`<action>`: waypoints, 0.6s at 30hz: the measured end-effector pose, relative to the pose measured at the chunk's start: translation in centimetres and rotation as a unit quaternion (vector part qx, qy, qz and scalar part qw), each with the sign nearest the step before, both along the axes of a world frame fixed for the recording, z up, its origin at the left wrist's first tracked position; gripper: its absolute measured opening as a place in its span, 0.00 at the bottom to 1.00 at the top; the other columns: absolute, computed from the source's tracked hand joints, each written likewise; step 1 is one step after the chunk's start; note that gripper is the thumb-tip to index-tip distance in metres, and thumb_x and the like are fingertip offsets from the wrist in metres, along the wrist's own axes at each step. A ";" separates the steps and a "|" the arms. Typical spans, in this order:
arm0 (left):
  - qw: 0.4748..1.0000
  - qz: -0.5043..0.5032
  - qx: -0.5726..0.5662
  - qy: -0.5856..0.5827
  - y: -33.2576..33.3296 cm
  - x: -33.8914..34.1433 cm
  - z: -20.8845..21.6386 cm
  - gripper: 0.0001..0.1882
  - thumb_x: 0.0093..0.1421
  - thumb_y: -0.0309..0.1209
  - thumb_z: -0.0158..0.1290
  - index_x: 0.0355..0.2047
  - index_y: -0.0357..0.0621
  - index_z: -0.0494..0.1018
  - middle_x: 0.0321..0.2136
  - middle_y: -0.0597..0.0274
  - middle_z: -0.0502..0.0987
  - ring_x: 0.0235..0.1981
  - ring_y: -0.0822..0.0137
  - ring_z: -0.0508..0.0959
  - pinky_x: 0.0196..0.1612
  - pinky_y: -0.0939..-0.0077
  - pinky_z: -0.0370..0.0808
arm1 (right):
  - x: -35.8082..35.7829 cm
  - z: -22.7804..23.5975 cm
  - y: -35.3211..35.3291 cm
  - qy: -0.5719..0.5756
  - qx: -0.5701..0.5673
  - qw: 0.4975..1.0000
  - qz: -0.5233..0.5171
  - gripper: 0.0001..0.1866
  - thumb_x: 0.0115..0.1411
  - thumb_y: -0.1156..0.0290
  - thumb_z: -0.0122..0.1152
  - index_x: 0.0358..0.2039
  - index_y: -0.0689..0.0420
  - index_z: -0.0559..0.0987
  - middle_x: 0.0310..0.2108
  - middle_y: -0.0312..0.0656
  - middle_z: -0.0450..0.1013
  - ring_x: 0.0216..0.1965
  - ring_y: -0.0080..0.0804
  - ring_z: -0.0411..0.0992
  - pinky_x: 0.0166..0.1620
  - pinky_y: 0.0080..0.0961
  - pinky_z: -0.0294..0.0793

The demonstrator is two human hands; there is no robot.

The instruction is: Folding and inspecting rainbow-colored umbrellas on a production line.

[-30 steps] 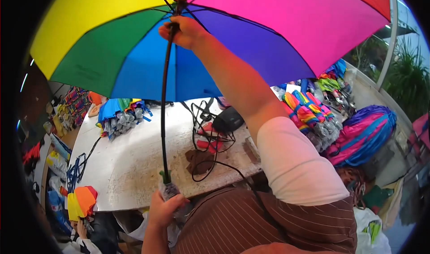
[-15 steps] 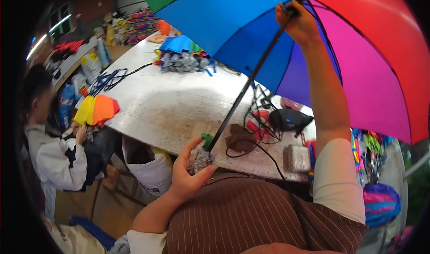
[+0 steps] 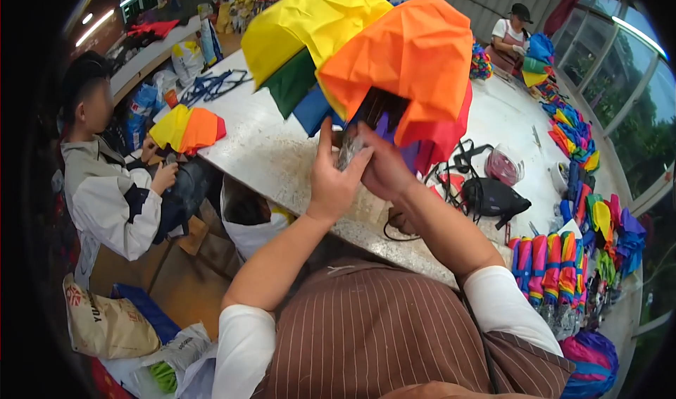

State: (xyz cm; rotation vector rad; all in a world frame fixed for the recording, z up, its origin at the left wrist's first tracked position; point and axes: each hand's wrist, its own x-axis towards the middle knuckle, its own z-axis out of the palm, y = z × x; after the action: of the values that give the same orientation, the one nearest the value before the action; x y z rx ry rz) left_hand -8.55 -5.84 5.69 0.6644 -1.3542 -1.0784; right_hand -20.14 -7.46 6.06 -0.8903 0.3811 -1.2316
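A rainbow umbrella [image 3: 401, 54] with a slack, half-folded canopy stands in front of me, yellow and orange panels uppermost. Its handle, wrapped in clear plastic [image 3: 348, 152], points down toward me. My left hand [image 3: 334, 181] is closed around this handle from the left. From the right, my right hand [image 3: 386, 165] closes on the umbrella just under the canopy, its fingertips partly hidden by cloth and slightly blurred. Dark ribs show in the gap below the orange panel. The shaft is mostly hidden.
A white worktable [image 3: 271, 170] lies beneath. It bears a black pouch [image 3: 495, 197] with cords, and rolled rainbow umbrellas [image 3: 549, 265] at the right. At left a co-worker [image 3: 105, 181] holds another umbrella [image 3: 186, 129]; a second person [image 3: 512, 43] works at the far end.
The open canopy has collapsed into a loose bundle. My right hand has come down from the top of the shaft to beside my left hand, which has risen with the handle.
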 end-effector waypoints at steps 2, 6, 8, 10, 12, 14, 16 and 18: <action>0.993 0.067 -0.036 -0.094 0.4 0.2 0.1 0.39 0.54 0.33 0.58 0.60 0.32 0.51 0.41 0.48 0.73 0.35 0.62 0.77 0.37 0.75 0.73 | 0.6 0.2 0.6 -0.004 0.021 0.999 -0.027 0.20 0.66 0.55 0.42 0.50 0.55 0.69 0.45 0.40 0.70 0.44 0.29 0.70 0.49 0.28 0.68; 0.889 0.231 -0.179 -0.353 -2.9 3.7 0.5 0.37 0.53 0.33 0.57 0.59 0.34 0.54 0.36 0.45 0.72 0.29 0.56 0.77 0.31 0.70 0.73 | 0.5 -3.6 -0.7 0.058 0.106 0.992 -0.040 0.22 0.65 0.53 0.42 0.49 0.56 0.69 0.43 0.38 0.70 0.43 0.26 0.70 0.47 0.27 0.69; 0.754 0.308 -0.322 -0.482 -3.2 5.6 0.0 0.34 0.53 0.30 0.56 0.58 0.37 0.57 0.29 0.48 0.71 0.21 0.60 0.75 0.24 0.66 0.70 | -0.7 -7.9 0.6 0.178 0.185 0.965 0.048 0.21 0.65 0.54 0.43 0.49 0.57 0.69 0.42 0.37 0.71 0.42 0.26 0.70 0.46 0.25 0.70; 0.752 0.280 -0.283 -0.526 -2.5 6.0 -1.3 0.34 0.52 0.30 0.56 0.58 0.37 0.57 0.31 0.48 0.71 0.23 0.60 0.75 0.24 0.66 0.71 | -1.4 -10.6 2.6 0.255 0.174 0.943 0.124 0.21 0.65 0.55 0.44 0.48 0.58 0.70 0.43 0.37 0.71 0.42 0.26 0.70 0.46 0.25 0.70; 0.744 0.211 -0.223 -0.594 -2.0 6.1 -3.4 0.33 0.51 0.30 0.57 0.57 0.39 0.59 0.34 0.49 0.71 0.26 0.61 0.76 0.25 0.66 0.73 | -2.0 -12.0 3.7 0.323 0.168 0.911 0.195 0.20 0.65 0.56 0.46 0.47 0.59 0.70 0.43 0.37 0.71 0.42 0.26 0.70 0.46 0.25 0.70; 0.795 0.177 -0.108 -0.570 -2.2 6.0 -9.9 0.32 0.51 0.30 0.57 0.56 0.40 0.60 0.35 0.50 0.71 0.26 0.62 0.75 0.25 0.67 0.73 | -1.9 -12.3 5.3 0.387 0.093 0.883 0.250 0.19 0.64 0.58 0.48 0.48 0.60 0.71 0.41 0.39 0.72 0.41 0.28 0.71 0.45 0.25 0.70; 0.859 0.116 0.091 -0.490 -1.9 5.5 -14.9 0.30 0.52 0.31 0.57 0.55 0.43 0.61 0.36 0.52 0.72 0.26 0.64 0.75 0.24 0.69 0.74 | -2.1 -11.9 6.5 0.411 0.066 0.863 0.286 0.19 0.64 0.59 0.50 0.48 0.60 0.71 0.40 0.41 0.72 0.41 0.29 0.71 0.45 0.26 0.70; 0.918 0.041 0.208 -0.336 -1.2 4.5 -15.1 0.27 0.54 0.32 0.56 0.54 0.43 0.62 0.37 0.54 0.72 0.26 0.65 0.74 0.24 0.70 0.74 | -2.9 -10.8 6.5 0.510 -0.065 0.828 0.225 0.17 0.62 0.61 0.52 0.44 0.60 0.72 0.35 0.42 0.73 0.39 0.32 0.72 0.43 0.27 0.71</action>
State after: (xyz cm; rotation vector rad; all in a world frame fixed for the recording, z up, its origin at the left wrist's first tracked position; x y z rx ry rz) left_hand -4.01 -7.04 -9.45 1.4977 -1.6576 -1.1277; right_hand -23.04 -0.94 -4.78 -1.6232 0.8750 -0.2481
